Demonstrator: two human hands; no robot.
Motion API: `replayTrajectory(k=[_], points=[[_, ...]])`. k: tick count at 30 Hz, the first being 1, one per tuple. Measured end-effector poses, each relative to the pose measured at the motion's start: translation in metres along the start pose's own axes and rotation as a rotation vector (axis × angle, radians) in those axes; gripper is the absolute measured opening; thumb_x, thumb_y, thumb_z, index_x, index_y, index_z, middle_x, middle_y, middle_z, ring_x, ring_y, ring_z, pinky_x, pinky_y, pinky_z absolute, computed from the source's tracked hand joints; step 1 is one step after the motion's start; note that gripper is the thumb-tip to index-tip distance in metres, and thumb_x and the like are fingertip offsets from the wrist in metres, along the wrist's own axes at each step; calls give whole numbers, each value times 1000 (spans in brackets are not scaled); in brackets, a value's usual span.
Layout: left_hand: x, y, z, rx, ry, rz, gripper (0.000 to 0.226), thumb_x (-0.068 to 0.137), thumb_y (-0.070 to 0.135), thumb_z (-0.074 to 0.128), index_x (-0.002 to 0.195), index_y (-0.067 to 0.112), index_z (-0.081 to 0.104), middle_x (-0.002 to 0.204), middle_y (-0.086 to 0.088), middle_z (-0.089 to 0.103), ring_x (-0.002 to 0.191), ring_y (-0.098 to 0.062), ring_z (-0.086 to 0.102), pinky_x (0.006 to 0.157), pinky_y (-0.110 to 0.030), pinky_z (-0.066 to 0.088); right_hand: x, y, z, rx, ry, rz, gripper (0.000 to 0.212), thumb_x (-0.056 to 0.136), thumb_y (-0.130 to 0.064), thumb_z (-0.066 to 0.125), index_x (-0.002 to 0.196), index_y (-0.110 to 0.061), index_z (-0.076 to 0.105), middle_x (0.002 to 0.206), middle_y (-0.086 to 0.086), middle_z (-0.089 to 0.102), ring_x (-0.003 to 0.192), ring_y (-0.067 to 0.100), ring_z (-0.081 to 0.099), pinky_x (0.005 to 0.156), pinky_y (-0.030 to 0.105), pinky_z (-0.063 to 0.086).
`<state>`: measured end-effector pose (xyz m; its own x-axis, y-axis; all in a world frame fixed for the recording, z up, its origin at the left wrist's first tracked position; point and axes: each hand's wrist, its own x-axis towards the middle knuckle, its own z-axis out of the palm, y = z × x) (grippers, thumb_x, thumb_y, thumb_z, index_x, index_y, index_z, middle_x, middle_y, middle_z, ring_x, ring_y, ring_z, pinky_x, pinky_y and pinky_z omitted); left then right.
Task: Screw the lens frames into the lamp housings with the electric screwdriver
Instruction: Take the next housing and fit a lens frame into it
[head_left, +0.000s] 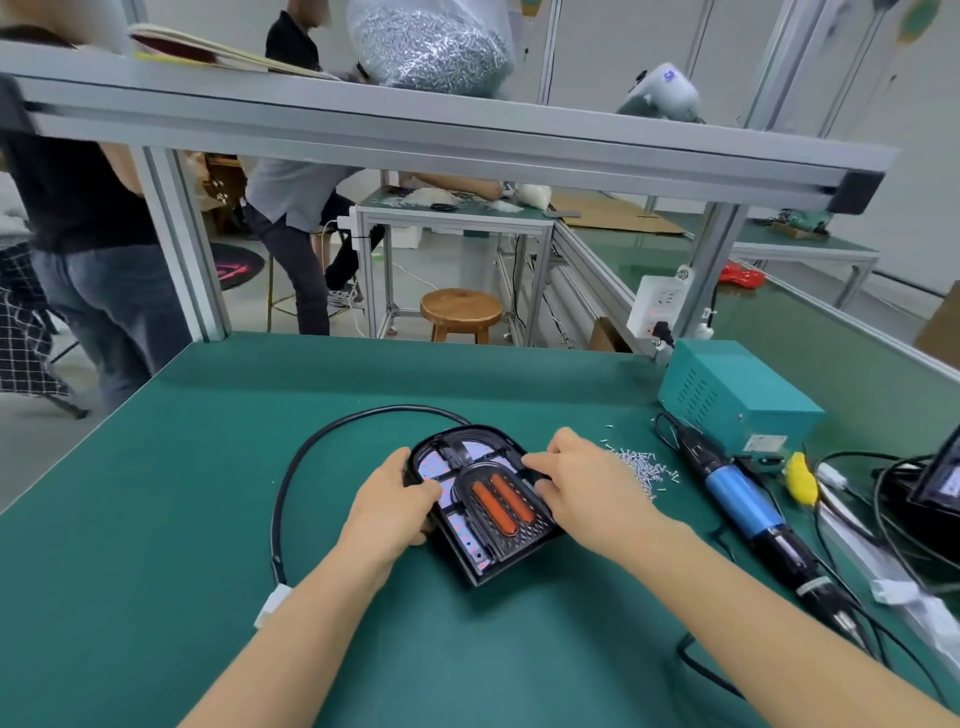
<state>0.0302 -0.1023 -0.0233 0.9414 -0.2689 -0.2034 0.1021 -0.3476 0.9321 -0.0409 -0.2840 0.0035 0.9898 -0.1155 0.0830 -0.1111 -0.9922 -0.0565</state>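
A black lamp housing (470, 564) lies flat on the green mat, with a dark lens frame (501, 501) holding two orange strips set inside it. My left hand (395, 499) grips the housing's left edge, thumb on top. My right hand (582, 480) rests on the right edge, its fingers pressing on the frame. The electric screwdriver (743, 499), blue and black, lies unheld on the mat to the right. A pile of small silver screws (641, 467) sits between my right hand and the screwdriver.
The housing's black cable (291, 467) loops left and ends in a white connector (272, 605). A teal power box (737, 395) stands at the back right, with tangled cables (893, 499) and a yellow piece (800, 475) beside it. People stand beyond the bench frame.
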Motion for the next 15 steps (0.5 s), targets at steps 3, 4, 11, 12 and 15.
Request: replayTrajectory(k=[3,4,11,12,15], points=[[-1,-1,1,-19,16,-20,24,84,12,57,87,35,52,101,0,65,75,-22,59,72,-36,52,-6,9,0,266,16,14,40,101,-35,45,141,-28,47,119,1,48,108,21,52,89,29,39],[1,-3,1,16,27,-28,25,84,15,58,101,33,55,112,-2,63,87,-23,60,79,-37,50,-11,13,-3,378,49,30,41,101,-34,47,141,-28,47,119,0,49,107,19,52,91,26,37],[1,19,9,500,333,312,46,86,20,61,131,15,52,134,-6,49,122,-27,43,99,-40,37,-45,117,-32,106,113,505,16,95,-23,55,98,-9,62,106,14,60,101,31,58,72,32,38],[-1,27,16,502,352,428,39,85,17,62,124,16,59,126,-5,56,117,-28,46,97,-39,37,-50,127,-33,33,48,567,19,94,-27,55,88,-9,55,102,15,61,99,31,58,67,31,34],[-4,54,50,578,254,694,17,84,19,64,98,24,72,100,4,68,102,-25,53,89,-37,38,-59,143,-24,-98,-164,640,33,92,-43,58,86,-13,47,96,6,59,93,25,56,66,29,34]])
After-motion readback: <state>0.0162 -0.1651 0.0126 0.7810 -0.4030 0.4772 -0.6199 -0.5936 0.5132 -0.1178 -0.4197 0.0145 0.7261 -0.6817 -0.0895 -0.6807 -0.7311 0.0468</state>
